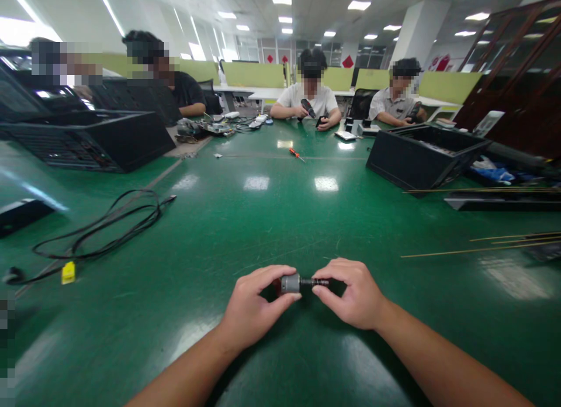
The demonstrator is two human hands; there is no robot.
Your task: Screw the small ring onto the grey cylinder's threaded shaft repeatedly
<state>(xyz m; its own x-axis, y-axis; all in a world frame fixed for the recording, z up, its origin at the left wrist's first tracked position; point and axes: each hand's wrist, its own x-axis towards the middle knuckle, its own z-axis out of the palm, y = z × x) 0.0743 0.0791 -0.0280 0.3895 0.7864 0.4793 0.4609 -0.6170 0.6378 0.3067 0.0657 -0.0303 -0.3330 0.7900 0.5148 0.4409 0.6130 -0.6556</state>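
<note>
Looking grey, the shafted cylinder (pixel 291 283) seems metallic

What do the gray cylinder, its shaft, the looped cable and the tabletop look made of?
Gray cylinder: probably metal, satin; soft, even sheen.
Shaft: likely dark metal; narrow, straight, but too small to confirm.
Looped cable: black plastic or rubber sheath, judging by its smooth, flexible curves.
Tabletop: glossy green coating or covering, mirroring ceiling lights; core hidden.
</note>
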